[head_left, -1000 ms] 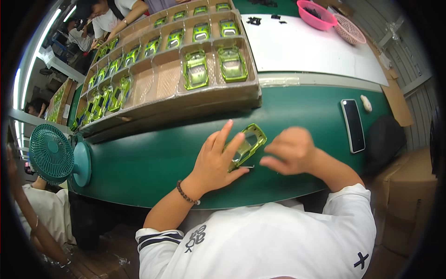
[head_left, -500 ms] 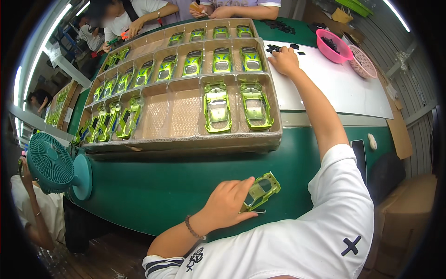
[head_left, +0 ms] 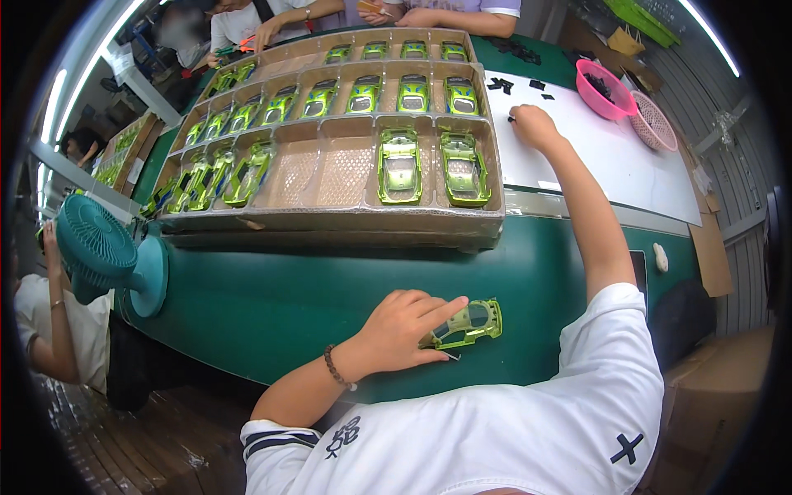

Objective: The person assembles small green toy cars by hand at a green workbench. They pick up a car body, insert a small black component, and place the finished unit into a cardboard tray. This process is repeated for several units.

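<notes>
Near the front of the green table, my left hand (head_left: 396, 332) is closed around the rear part of a green toy car body (head_left: 480, 320). A thin, pale, rod-like bit (head_left: 452, 356) sticks out by my left thumb; its kind cannot be made out. Over the white board (head_left: 610, 173), my right hand (head_left: 536, 128) pinches a small black piece (head_left: 511, 120), mostly hidden by the fingers. Several loose black pieces (head_left: 500, 84) lie just beyond that hand. A large compartment tray (head_left: 330, 221) of green car bodies (head_left: 400, 169) stands left of my right arm.
At the right back, a bright pink bowl (head_left: 609, 101) of black parts stands beside a pale pink basket (head_left: 654, 130). A teal fan (head_left: 99, 239) is at the left edge. Beyond the tray, co-workers' hands (head_left: 272, 31) handle things. A dark flat device (head_left: 639, 268) lies by my right sleeve.
My right hand has drawn back from the loose black pieces toward me, with a small black piece now at its fingertips. The car body in my left hand has turned slightly to lie more level.
</notes>
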The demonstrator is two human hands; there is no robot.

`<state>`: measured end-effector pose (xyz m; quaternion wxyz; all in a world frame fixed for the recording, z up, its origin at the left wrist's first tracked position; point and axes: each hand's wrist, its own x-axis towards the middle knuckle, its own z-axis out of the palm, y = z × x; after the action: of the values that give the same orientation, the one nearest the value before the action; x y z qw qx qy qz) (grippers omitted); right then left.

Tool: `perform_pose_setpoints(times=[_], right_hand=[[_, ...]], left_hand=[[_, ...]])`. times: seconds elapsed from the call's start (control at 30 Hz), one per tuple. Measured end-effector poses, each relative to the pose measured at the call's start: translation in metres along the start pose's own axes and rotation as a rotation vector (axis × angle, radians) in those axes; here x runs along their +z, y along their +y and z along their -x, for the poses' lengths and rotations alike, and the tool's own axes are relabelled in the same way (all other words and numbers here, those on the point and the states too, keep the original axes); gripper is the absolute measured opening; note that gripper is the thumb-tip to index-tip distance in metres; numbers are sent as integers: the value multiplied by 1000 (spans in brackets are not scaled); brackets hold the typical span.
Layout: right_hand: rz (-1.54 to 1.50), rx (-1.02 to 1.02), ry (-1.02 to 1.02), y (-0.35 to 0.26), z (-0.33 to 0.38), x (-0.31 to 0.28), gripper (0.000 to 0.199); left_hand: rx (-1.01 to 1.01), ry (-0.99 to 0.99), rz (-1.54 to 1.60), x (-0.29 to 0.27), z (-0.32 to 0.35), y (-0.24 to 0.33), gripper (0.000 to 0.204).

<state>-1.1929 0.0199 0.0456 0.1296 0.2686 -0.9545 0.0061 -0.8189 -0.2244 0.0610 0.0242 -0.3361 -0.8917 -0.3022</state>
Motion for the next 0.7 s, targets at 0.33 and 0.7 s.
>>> perform_pose_setpoints(times=[0.33,0.7], right_hand=[[-1035,-7,420,-76,139,-87,22],[-1121,-80,-199,-196,237,-122,19]], left_hand=[[-114,201,90,15,8,-8,58],[-384,121,452,12,4,-5,58]])
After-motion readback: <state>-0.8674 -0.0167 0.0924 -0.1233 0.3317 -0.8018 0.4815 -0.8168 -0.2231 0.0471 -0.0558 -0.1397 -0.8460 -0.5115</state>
